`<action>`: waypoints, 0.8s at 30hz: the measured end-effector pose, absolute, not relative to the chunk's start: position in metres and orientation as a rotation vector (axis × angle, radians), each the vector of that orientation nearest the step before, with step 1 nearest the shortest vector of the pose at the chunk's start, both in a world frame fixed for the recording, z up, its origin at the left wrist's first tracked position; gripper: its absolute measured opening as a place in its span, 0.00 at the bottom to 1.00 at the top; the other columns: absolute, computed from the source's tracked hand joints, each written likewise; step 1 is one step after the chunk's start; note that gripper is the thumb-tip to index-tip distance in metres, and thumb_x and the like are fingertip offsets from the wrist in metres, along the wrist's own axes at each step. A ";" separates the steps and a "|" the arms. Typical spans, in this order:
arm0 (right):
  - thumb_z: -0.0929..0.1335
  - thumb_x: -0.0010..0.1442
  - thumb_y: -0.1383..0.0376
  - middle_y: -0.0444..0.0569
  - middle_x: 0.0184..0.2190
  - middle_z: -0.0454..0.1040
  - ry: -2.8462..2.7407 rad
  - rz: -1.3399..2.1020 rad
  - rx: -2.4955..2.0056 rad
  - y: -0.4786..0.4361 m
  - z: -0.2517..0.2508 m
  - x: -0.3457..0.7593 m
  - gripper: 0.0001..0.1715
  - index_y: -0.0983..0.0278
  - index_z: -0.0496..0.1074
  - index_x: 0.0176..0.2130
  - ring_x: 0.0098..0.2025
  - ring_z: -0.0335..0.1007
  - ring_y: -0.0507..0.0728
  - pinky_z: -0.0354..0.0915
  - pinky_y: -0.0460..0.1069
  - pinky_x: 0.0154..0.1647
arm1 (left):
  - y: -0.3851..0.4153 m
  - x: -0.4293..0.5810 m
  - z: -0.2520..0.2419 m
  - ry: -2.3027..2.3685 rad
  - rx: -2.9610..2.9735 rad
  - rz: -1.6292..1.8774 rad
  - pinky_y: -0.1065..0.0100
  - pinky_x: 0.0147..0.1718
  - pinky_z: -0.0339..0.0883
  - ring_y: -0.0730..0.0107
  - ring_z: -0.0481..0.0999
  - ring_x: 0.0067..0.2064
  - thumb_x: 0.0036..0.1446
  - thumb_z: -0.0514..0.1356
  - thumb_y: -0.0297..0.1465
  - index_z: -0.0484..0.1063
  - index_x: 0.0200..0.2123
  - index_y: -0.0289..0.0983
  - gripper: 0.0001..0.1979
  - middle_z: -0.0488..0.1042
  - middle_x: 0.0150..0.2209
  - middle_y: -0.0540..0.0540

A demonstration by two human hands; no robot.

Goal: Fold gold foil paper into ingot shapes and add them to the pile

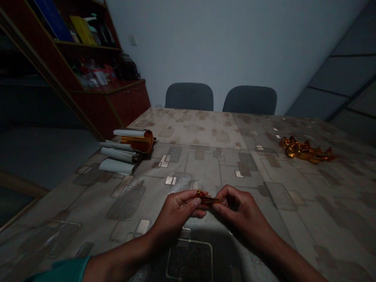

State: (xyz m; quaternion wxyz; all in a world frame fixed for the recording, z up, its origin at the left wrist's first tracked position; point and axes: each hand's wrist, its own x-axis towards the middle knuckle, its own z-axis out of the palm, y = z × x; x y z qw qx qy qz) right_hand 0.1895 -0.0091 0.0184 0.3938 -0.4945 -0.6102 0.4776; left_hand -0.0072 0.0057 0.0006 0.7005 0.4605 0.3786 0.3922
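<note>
You've got a pinching grip on some folded foil (pixel 208 199) over the table (pixel 202 156), left hand (pixel 182 205) and right hand (pixel 236 202) both. Cabinet (pixel 131 105) left of the table's holding something yellow (pixel 82 30).

kinda dim light, two grey chairs (pixel 189 96) well beyond the left hand (pixel 182 205), pale wall (pixel 220 43) behind them; reddish cabinet (pixel 129 102) ahead-left of that hand

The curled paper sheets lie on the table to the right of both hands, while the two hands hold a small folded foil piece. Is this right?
Not quite: the head view shows the curled paper sheets to the left of both hands, left and right. The rest stands.
</note>
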 end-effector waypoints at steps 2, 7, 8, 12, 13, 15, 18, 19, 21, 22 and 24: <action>0.69 0.57 0.66 0.41 0.23 0.67 -1.583 1.142 -1.285 -0.009 0.021 0.188 0.06 0.63 0.69 0.29 0.26 0.61 0.52 0.55 0.47 0.26 | 0.006 -0.007 0.000 0.844 1.030 0.867 0.67 0.37 0.75 0.60 0.82 0.42 0.56 0.66 0.38 0.80 0.43 0.34 0.15 0.82 0.42 0.40; 0.70 0.55 0.68 0.41 0.25 0.69 -1.622 1.211 -1.214 -0.010 0.026 0.186 0.02 0.63 0.71 0.32 0.28 0.64 0.52 0.57 0.47 0.28 | 0.008 -0.007 0.003 0.827 1.022 0.884 0.69 0.38 0.75 0.63 0.81 0.42 0.57 0.66 0.38 0.81 0.43 0.36 0.14 0.83 0.41 0.42; 0.71 0.54 0.68 0.41 0.26 0.70 -1.597 1.236 -1.209 -0.009 0.026 0.187 0.05 0.63 0.72 0.34 0.28 0.64 0.52 0.58 0.47 0.29 | 0.008 -0.007 0.003 0.821 1.021 0.883 0.70 0.38 0.75 0.63 0.81 0.43 0.57 0.66 0.38 0.81 0.43 0.36 0.14 0.83 0.41 0.42; 0.72 0.53 0.67 0.42 0.25 0.71 -1.544 1.235 -1.238 -0.010 0.025 0.189 0.04 0.63 0.73 0.33 0.28 0.65 0.52 0.59 0.47 0.29 | 0.005 -0.006 0.004 0.841 1.023 0.888 0.69 0.39 0.75 0.64 0.81 0.42 0.57 0.66 0.38 0.81 0.43 0.36 0.14 0.83 0.42 0.42; 0.71 0.54 0.67 0.42 0.24 0.70 -1.554 1.218 -1.250 -0.010 0.025 0.189 0.03 0.63 0.73 0.30 0.28 0.64 0.52 0.58 0.47 0.29 | 0.004 -0.006 0.003 0.851 1.030 0.889 0.69 0.39 0.75 0.64 0.81 0.41 0.57 0.66 0.38 0.81 0.43 0.36 0.14 0.82 0.42 0.42; 0.71 0.56 0.65 0.43 0.23 0.70 -1.576 1.178 -1.270 -0.010 0.025 0.190 0.07 0.63 0.72 0.27 0.27 0.64 0.52 0.58 0.48 0.28 | 0.003 -0.005 0.003 0.865 1.041 0.887 0.68 0.39 0.75 0.63 0.80 0.41 0.56 0.67 0.38 0.81 0.41 0.36 0.14 0.82 0.42 0.42; 0.71 0.57 0.64 0.42 0.24 0.70 -1.587 1.172 -1.256 -0.011 0.024 0.189 0.05 0.63 0.74 0.30 0.27 0.63 0.52 0.57 0.48 0.28 | 0.003 -0.005 0.003 0.860 1.038 0.886 0.67 0.39 0.75 0.63 0.80 0.42 0.56 0.66 0.39 0.81 0.42 0.36 0.14 0.82 0.42 0.42; 0.71 0.57 0.64 0.42 0.24 0.70 -1.593 1.172 -1.248 -0.011 0.024 0.189 0.05 0.63 0.73 0.31 0.27 0.63 0.52 0.57 0.48 0.28 | 0.003 -0.005 0.003 0.858 1.039 0.892 0.67 0.40 0.75 0.63 0.80 0.42 0.57 0.66 0.39 0.81 0.42 0.36 0.14 0.82 0.42 0.42; 0.71 0.58 0.64 0.42 0.24 0.70 -1.606 1.142 -1.253 -0.011 0.023 0.187 0.05 0.63 0.73 0.31 0.27 0.64 0.53 0.58 0.48 0.28 | 0.004 -0.006 0.002 0.858 1.050 0.894 0.67 0.41 0.75 0.63 0.80 0.42 0.57 0.66 0.38 0.81 0.42 0.36 0.14 0.82 0.43 0.42; 0.70 0.58 0.64 0.42 0.24 0.70 -1.616 1.117 -1.264 -0.011 0.023 0.187 0.05 0.63 0.73 0.31 0.27 0.64 0.53 0.58 0.48 0.28 | 0.004 -0.006 0.002 0.861 1.056 0.889 0.66 0.41 0.75 0.63 0.80 0.42 0.57 0.66 0.38 0.81 0.42 0.36 0.13 0.82 0.43 0.42; 0.70 0.60 0.64 0.43 0.24 0.70 -1.629 1.079 -1.287 -0.012 0.023 0.185 0.07 0.63 0.72 0.29 0.27 0.64 0.53 0.58 0.48 0.28 | 0.004 -0.006 0.002 0.871 1.051 0.882 0.66 0.41 0.75 0.62 0.80 0.42 0.57 0.66 0.38 0.81 0.41 0.35 0.14 0.82 0.43 0.41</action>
